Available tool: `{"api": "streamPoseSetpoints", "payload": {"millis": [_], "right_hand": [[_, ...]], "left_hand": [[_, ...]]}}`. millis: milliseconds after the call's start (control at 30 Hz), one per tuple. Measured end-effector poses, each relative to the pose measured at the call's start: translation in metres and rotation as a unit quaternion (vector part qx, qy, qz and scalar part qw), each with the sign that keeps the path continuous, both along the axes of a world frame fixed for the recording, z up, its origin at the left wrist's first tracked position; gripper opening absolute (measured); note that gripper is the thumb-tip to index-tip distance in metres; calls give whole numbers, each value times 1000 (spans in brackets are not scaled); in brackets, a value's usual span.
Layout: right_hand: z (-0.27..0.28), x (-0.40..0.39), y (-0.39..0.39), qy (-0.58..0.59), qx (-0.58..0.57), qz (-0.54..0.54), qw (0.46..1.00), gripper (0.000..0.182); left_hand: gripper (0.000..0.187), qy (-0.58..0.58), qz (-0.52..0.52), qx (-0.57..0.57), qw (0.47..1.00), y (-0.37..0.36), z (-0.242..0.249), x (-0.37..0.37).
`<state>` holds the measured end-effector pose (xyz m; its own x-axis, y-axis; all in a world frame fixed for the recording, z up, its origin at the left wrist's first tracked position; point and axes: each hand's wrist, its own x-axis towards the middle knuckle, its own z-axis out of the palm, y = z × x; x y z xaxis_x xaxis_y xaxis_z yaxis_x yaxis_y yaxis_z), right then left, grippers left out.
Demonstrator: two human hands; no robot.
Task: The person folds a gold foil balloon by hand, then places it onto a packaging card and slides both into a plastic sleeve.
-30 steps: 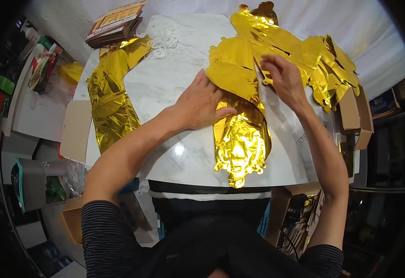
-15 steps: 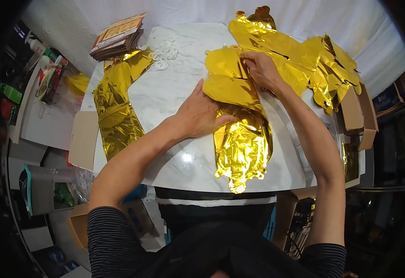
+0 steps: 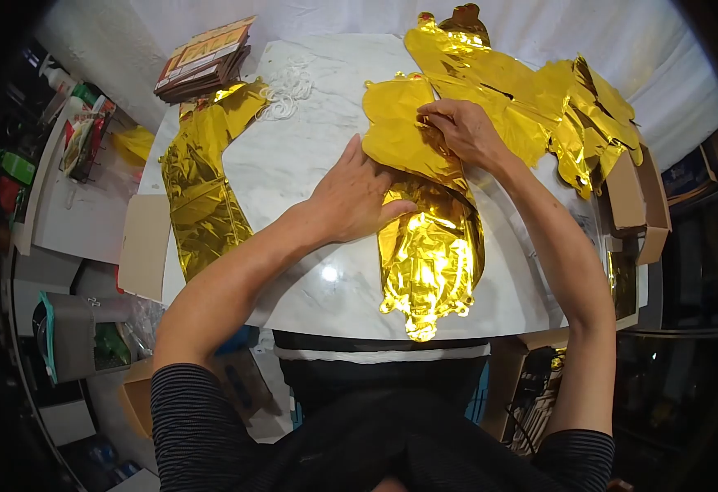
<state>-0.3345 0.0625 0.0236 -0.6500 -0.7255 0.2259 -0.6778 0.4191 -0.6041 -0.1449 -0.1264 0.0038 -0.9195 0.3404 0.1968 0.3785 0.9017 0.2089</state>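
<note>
A flat, uninflated gold foil balloon point(image 3: 429, 254) lies partly folded on the marble-patterned table in front of me. Its shiny lower end points towards me, and its duller upper part stretches away. My left hand point(image 3: 357, 193) rests on the balloon's left edge, fingers extended and thumb spread over the foil. At the upper part, my right hand point(image 3: 457, 131) has its fingertips pinched together at the foil; the exact grip is partly hidden. More gold foil balloons point(image 3: 498, 86) lie in a pile just beyond my right hand.
At left, another gold foil strip point(image 3: 203, 189) reaches towards a stack of printed cards point(image 3: 207, 61). White string point(image 3: 289, 90) lies beside it. Cardboard boxes flank the table point(image 3: 293, 271), one flap point(image 3: 144, 246) at left and an open box point(image 3: 634, 193) at right.
My right hand has shifted slightly left and nearer along the balloon's upper part. The foil there looks flatter, its dark fold less visible. My left hand stays nearly in place.
</note>
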Motion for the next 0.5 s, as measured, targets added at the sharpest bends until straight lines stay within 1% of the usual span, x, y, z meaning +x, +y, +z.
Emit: {"api": "streamPoseSetpoints", "payload": {"millis": [33, 100, 133, 200, 233, 267, 333, 367, 400, 467, 500], "right_hand": [[0, 0, 3, 0, -1, 0, 1000, 23], [1, 1, 14, -30, -57, -15, 998, 28], [0, 4, 20, -30, -57, -16, 998, 28], [-2, 14, 36, -118, -180, -43, 976, 32], [-6, 17, 49, -48, -154, -31, 986, 34], [-3, 29, 55, -47, -153, -33, 987, 34], [3, 55, 68, -62, -58, -76, 993, 35], [-1, 63, 70, -46, -61, -61, 995, 36], [-11, 68, 70, 46, -88, -43, 994, 37], [-1, 87, 66, -2, -94, -59, 994, 38], [5, 94, 67, -1, -95, -59, 994, 38]], "left_hand": [[82, 1, 9, -8, 1000, 0, -1, 1], [83, 1, 17, -16, 1000, 0, -3, 1], [84, -2, 17, -9, 1000, 0, -2, 1], [84, -5, 16, -1, 1000, 0, -2, 1], [84, -3, 17, -6, 1000, 0, -2, 1], [85, -1, 19, -11, 1000, 0, -2, 1], [84, -8, 19, -16, 1000, 0, -1, 2], [84, -14, 21, -24, 999, 0, 0, 1], [84, -13, 16, -25, 999, 1, 1, 1], [83, -14, 13, -22, 1000, 1, 2, 2], [83, -14, 13, -24, 1000, 1, 2, 1]]}}
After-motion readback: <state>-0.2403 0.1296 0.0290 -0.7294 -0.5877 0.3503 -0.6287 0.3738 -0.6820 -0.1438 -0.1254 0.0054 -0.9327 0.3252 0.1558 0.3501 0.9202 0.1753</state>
